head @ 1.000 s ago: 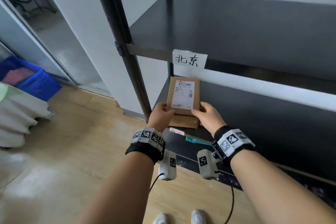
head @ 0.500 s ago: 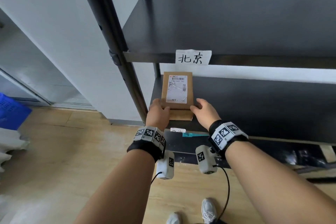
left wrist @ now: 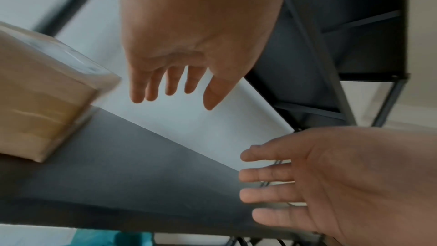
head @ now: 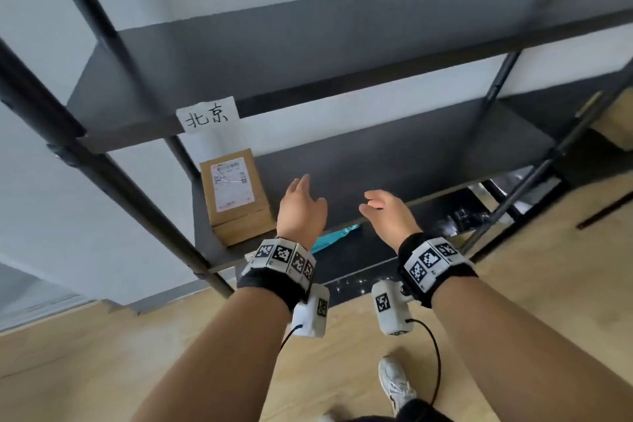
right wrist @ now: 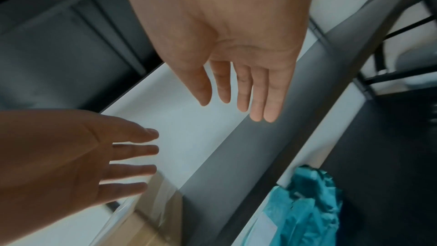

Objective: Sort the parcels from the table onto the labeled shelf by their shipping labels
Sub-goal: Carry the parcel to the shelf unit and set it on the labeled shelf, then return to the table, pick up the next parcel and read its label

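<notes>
A brown cardboard parcel (head: 234,188) with a white shipping label lies stacked on another brown parcel (head: 245,228) at the left end of the dark shelf board (head: 394,161), under the paper tag (head: 208,115) with handwritten characters. My left hand (head: 301,204) hovers just right of the stack, fingers straight, holding nothing. My right hand (head: 385,211) hovers further right, also empty. The left wrist view shows the parcel's corner (left wrist: 45,104) beside my spread left hand (left wrist: 172,89). In the right wrist view my right hand (right wrist: 236,100) has its fingers extended over the shelf.
A teal plastic mailer (head: 334,238) lies on the lower board, also visible as the teal mailer (right wrist: 312,207). Black uprights (head: 113,178) frame the shelf on the left, and another upright (head: 507,202) stands on the right. Wooden floor (head: 102,353) lies below, with my shoe (head: 394,384).
Both hands have let go of the top parcel and drawn back to the right. The parcel now rests on the stack. The head view has swung and tilted.
</notes>
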